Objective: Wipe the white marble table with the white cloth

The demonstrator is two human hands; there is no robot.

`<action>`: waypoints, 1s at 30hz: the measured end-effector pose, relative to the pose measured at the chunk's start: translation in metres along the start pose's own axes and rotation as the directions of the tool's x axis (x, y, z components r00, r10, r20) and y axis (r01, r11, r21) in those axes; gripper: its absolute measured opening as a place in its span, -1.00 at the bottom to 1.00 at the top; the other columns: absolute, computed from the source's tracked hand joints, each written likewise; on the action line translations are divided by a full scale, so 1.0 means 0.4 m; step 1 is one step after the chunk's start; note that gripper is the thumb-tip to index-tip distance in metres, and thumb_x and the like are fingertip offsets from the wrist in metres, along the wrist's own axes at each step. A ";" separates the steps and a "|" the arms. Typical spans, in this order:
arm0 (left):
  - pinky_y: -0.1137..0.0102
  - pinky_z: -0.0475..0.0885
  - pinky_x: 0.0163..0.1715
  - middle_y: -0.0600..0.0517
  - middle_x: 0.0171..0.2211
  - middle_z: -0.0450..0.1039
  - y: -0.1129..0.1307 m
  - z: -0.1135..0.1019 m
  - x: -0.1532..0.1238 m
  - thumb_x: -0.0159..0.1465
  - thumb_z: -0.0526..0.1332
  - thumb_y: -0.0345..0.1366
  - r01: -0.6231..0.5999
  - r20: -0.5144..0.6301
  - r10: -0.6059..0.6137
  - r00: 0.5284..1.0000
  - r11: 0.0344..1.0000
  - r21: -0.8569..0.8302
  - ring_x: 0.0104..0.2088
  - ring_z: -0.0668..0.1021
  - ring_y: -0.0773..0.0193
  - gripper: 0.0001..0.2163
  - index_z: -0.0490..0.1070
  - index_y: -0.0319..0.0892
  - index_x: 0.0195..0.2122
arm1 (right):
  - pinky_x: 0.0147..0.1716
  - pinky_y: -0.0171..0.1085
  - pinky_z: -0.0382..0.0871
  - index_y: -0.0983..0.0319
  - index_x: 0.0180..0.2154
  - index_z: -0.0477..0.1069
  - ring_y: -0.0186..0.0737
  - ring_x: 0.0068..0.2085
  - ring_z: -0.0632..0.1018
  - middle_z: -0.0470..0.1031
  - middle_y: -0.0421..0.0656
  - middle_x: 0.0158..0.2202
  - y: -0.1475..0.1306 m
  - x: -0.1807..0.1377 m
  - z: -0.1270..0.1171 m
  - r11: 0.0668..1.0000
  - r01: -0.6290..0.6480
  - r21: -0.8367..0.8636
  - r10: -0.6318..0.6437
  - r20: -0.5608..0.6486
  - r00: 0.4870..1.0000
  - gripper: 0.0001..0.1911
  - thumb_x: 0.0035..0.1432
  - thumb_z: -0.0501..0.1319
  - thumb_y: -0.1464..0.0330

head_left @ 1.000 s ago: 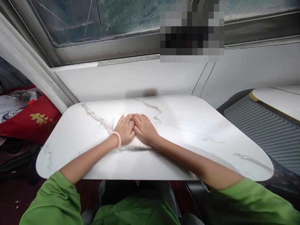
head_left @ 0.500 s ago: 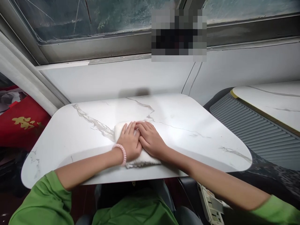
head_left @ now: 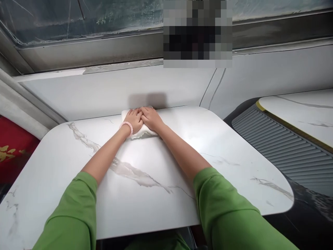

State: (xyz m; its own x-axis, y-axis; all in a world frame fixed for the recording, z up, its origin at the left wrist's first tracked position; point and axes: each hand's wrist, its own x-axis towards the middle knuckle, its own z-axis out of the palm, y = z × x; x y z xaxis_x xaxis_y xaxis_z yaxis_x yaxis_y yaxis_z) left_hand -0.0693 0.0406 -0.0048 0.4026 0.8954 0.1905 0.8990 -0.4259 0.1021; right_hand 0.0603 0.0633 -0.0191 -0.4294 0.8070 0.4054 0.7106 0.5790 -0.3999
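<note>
A folded white cloth (head_left: 142, 132) lies at the far edge of the white marble-pattern table (head_left: 145, 173), close to the wall. My left hand (head_left: 134, 119), with a pink bead bracelet at the wrist, lies flat on the cloth with fingers stretched out. Beside it and touching it, my right hand (head_left: 151, 117) presses flat on the same cloth. Both arms in green sleeves reach far across the table. Most of the cloth is hidden under the hands.
A white wall panel (head_left: 104, 93) and a window frame rise just behind the table. A second marble table (head_left: 301, 111) and a dark ribbed surface (head_left: 281, 146) stand to the right. Red fabric with gold print (head_left: 10, 152) lies at the left.
Both hands slid the cloth from near the table's front edge across to its far edge by the wall; my arms are now stretched out and my head has leaned forward.
</note>
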 end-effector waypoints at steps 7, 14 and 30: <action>0.18 0.02 0.30 -0.17 0.21 0.28 -0.010 0.008 0.036 0.34 -0.07 -0.35 0.010 -0.006 -0.010 1.000 1.000 0.022 0.23 0.30 0.11 -0.60 0.28 -0.30 0.16 | -0.01 -0.02 0.27 0.21 -0.21 0.32 0.00 -0.10 0.44 0.49 0.00 -0.15 0.031 0.020 0.005 1.000 0.000 0.018 0.000 -0.022 1.000 -0.74 0.12 -0.08 0.44; 0.16 -0.02 0.32 -0.14 0.29 0.17 0.051 -0.006 -0.031 0.35 -0.09 -0.34 0.033 0.011 -0.033 0.999 0.999 0.020 0.30 0.20 0.13 -0.57 0.22 -0.29 0.22 | 0.08 -0.03 0.22 0.24 -0.14 0.36 -0.01 -0.02 0.43 0.49 0.01 -0.06 0.009 -0.057 -0.015 0.997 0.031 0.072 -0.028 -0.051 0.998 -0.68 0.12 -0.07 0.47; 0.02 -0.06 0.34 -0.29 0.34 0.02 0.427 -0.061 -0.441 0.32 -0.01 -0.25 -0.154 0.095 0.158 0.983 0.987 -0.056 0.36 0.05 -0.04 -0.47 0.13 -0.39 0.28 | 0.24 0.16 0.12 0.15 0.12 0.29 -0.01 0.19 0.36 0.39 -0.01 0.15 -0.187 -0.594 -0.237 0.994 0.063 0.090 -0.065 0.011 0.998 -0.56 0.23 -0.04 0.39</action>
State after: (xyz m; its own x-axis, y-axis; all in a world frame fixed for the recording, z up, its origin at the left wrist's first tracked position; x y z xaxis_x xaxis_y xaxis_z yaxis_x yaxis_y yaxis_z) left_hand 0.0091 -0.1934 0.0028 0.5545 0.8248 0.1107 0.8153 -0.5651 0.1264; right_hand 0.1621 -0.1830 -0.0075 -0.4807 0.7692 0.4211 0.6288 0.6370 -0.4459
